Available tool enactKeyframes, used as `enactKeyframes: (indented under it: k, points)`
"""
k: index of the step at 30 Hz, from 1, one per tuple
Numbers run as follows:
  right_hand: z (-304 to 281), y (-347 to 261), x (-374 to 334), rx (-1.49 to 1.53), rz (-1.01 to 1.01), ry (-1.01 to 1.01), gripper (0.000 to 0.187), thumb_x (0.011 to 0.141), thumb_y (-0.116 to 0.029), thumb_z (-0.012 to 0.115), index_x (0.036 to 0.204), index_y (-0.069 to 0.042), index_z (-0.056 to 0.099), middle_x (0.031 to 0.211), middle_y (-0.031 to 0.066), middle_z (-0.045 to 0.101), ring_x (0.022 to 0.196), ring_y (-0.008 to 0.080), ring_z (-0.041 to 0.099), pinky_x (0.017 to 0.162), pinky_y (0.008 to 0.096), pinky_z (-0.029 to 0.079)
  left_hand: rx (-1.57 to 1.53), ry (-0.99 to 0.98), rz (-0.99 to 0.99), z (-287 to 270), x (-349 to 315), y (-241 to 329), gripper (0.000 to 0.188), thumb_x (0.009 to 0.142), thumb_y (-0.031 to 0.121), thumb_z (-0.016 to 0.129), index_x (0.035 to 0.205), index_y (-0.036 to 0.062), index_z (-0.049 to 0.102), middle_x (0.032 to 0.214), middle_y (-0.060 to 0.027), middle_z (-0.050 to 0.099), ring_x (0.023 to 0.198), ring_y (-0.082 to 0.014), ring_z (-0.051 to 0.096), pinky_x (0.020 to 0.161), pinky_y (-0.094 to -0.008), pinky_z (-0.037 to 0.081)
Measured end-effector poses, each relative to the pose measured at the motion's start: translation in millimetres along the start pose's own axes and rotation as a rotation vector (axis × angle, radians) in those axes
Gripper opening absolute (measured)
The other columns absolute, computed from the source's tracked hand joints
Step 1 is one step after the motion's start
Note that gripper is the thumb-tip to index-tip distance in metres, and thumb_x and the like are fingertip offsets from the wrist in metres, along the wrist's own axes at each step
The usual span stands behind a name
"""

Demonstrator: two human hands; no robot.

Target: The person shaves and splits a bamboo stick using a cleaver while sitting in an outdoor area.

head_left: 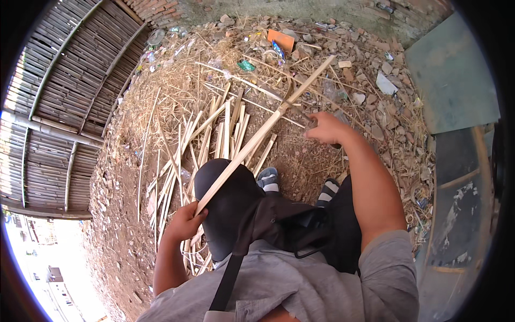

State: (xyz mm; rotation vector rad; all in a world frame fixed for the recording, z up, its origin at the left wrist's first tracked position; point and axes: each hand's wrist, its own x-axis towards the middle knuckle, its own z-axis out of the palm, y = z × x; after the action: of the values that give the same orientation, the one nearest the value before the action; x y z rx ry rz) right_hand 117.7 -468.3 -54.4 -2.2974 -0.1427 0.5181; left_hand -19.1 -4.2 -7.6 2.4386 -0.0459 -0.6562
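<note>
A long pale bamboo strip slants up and to the right across my raised left knee. My left hand is closed round its near end. On the right, my right hand grips the handle of a machete-like knife, whose dark blade crosses the strip near a joint in its far half. Part of the handle is hidden by my fingers, and I cannot tell how deep the blade sits. Beneath the strip, several split bamboo pieces lie in a loose pile on the ground.
A bamboo slat wall stands at left, and grey-green panels at right. Rubble and dry straw cover the ground, with an orange tile piece at the back. My sandalled feet are beside the pile.
</note>
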Motion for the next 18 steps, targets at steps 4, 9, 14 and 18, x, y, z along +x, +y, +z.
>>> enactKeyframes:
  k: [4,9,14,18]
  points:
    - [9.9,-10.7,0.6,-0.046,0.018,0.149,0.052,0.074,-0.027,0.076,0.117,0.000,0.067,0.096,0.0186,0.072,0.085,0.0327,0.069,0.076,0.0432,0.053,0.006,0.034,0.012,-0.6,-4.0,-0.6,0.025,0.096,0.024,0.065,0.089,0.0005,0.061,0.067,-0.0051,0.056,0.063,-0.0132,0.050,0.060,-0.0343,0.043]
    - [30.9,-69.4,-18.3,-0.371,-0.190,-0.164,0.048,0.072,-0.029,0.075,0.113,-0.004,0.069,0.100,0.0182,0.072,0.096,0.0333,0.070,0.085,0.0414,0.055,-0.001,0.013,-0.056,-5.6,-6.2,12.6,0.025,0.097,0.024,0.065,0.091,0.0000,0.061,0.067,-0.0048,0.055,0.064,-0.0135,0.050,0.062,-0.0345,0.044]
    - [11.9,-18.1,3.5,-0.196,-0.054,-0.141,0.041,0.072,-0.027,0.073,0.106,-0.004,0.070,0.091,0.0172,0.072,0.087,0.0312,0.070,0.076,0.0418,0.054,-0.041,0.040,0.042,4.7,-3.4,12.6,0.023,0.097,0.023,0.064,0.094,0.0004,0.062,0.067,-0.0033,0.055,0.066,-0.0121,0.049,0.062,-0.0339,0.043]
    - [21.0,-31.5,-8.2,-0.062,-0.015,-0.020,0.037,0.072,-0.019,0.068,0.104,-0.001,0.070,0.085,0.0189,0.071,0.083,0.0335,0.070,0.075,0.0438,0.055,0.110,0.001,-0.071,1.3,-3.2,26.6,0.019,0.100,0.018,0.059,0.106,0.0000,0.062,0.080,0.0009,0.056,0.077,-0.0099,0.050,0.070,-0.0301,0.044]
